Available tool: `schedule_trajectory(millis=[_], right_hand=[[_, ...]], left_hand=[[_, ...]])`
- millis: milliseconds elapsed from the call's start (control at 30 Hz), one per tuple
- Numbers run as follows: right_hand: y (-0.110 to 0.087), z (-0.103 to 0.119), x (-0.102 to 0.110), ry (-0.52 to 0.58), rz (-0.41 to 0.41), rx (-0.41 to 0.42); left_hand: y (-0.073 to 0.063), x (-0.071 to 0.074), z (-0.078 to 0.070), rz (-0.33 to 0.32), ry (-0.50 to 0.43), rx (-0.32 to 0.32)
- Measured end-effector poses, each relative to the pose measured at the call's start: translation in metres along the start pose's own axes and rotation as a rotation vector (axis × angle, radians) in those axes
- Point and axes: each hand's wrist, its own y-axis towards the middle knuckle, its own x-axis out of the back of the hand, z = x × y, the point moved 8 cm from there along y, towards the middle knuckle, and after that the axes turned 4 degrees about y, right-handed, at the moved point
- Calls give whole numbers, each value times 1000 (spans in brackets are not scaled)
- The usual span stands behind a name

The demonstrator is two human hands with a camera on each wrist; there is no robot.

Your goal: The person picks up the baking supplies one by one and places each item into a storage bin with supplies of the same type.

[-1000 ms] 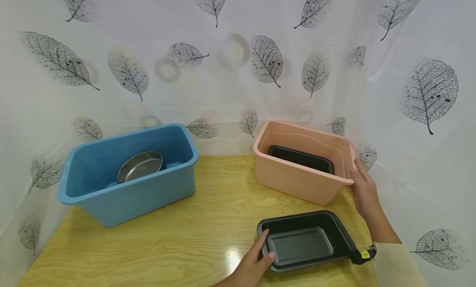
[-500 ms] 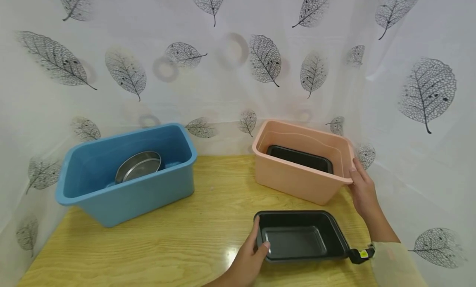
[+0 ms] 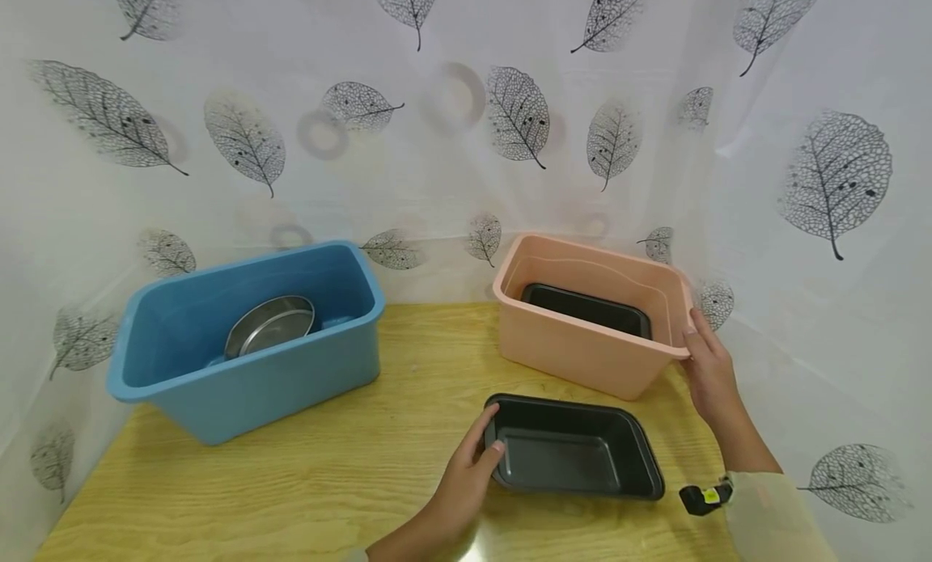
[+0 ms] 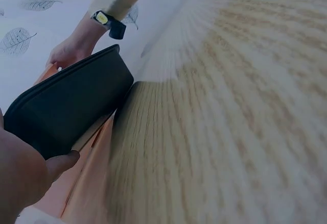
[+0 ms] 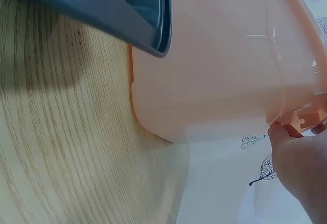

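My left hand (image 3: pixel 459 481) grips the left end of a black loaf pan (image 3: pixel 561 461), thumb on the near side. The pan hangs above the table, its open top facing up and toward me. Its dark outer side fills much of the left of the left wrist view, with the hand (image 4: pixel 23 170) at its end. My right hand (image 3: pixel 709 376) holds the right end rim of a peach plastic bin (image 3: pixel 582 361); the right wrist view shows the thumb (image 5: pixel 278 134) against the bin's wall. Inside that bin lies another dark pan (image 3: pixel 586 310).
A blue plastic bin (image 3: pixel 277 400) stands at the left, with a round metal pan (image 3: pixel 273 327) leaning inside. The wooden table (image 3: pixel 291 497) runs under everything. A white leaf-printed sheet (image 3: pixel 437 166) hangs behind and at the sides. A black camera (image 3: pixel 702 499) sits on the right wrist.
The loaf pan has risen from the table and moved left and away from me, turning slightly, with my left hand on it. My right hand stays on the peach bin.
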Motion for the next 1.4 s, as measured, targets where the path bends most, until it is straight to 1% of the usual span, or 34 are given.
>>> schedule_trajectory(millis=[100,333,567,767,933,1100,1233,1400], right_hand=[[0,0,0,-2,1,0],[0,0,0,-7,9,2],[1,-1,0,-5,2,-8],[0,1,0,9,-4,-8],[-1,2,-1,7,-7,-4],[0,1,0,0,-8,-11],[1,1,1,-10,4,-17],[1,2,0,-41,27,-12]], left_hand=[[1,3,0,-13,-56,-22],[5,11,2,-30,-125,-19],[6,22,1,-42,-136,-36],[5,35,-3,-36,-161,-15],[6,44,-13,-11,-170,-24],[6,54,-26,-16,-190,-27],[8,60,-40,-33,-200,-53],[12,66,-58,-46,-186,-96]])
